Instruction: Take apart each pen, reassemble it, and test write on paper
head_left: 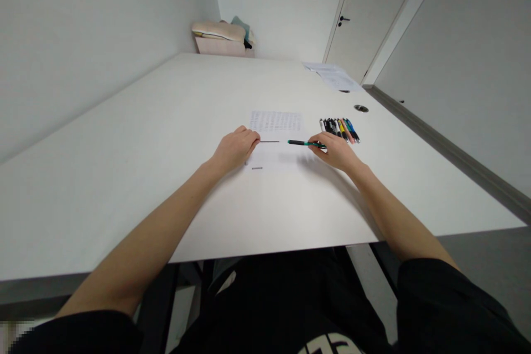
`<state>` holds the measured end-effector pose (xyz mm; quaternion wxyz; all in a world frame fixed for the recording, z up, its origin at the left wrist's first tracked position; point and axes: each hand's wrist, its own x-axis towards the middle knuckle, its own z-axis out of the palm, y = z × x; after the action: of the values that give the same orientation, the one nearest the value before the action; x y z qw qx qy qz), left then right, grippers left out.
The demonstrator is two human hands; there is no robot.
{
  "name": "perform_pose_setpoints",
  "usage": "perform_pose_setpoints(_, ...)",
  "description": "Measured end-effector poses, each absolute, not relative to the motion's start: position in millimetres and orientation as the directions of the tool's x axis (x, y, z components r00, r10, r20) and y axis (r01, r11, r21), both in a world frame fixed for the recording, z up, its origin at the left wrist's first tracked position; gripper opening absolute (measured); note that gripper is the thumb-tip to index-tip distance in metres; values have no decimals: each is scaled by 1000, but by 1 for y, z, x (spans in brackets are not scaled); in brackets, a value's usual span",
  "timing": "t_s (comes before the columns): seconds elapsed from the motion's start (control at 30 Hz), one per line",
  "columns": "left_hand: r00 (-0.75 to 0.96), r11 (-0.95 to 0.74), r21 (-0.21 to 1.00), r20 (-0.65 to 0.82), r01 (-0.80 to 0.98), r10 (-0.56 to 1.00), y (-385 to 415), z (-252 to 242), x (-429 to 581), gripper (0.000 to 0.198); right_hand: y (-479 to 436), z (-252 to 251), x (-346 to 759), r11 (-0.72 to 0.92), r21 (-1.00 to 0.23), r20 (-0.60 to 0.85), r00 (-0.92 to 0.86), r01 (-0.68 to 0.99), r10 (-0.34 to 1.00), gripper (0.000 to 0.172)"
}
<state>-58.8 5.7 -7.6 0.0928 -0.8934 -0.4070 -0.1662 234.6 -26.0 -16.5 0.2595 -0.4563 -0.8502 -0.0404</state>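
Pinched in my left hand (pixel 237 148) is a thin dark pen refill (pixel 270 141), its free end pointing right. My right hand (pixel 335 150) has its fingers closed on a green and black pen (pixel 297 142), which points left toward the refill. A small gap separates the two. Both are over a white sheet of paper (pixel 276 120) with printed rows in its upper part. Below the refill lies a short thin grey piece (pixel 257 168), perhaps a spring; it is too small to be sure.
Just beyond my right hand lies a row of several pens (pixel 338 128) in mixed colours. Farther back on the white table (pixel 166 121) are loose papers (pixel 332 74) and a round table grommet (pixel 361 108). A box with folded cloth (pixel 219 36) stands past the far edge.
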Motion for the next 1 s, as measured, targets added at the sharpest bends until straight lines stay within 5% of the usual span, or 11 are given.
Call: perform_pose_setpoints(1.0,694,-740,-61,407,669,594,-1,-10,-47,25,-32,-13,218,645,-168,465,-517,746,719,15)
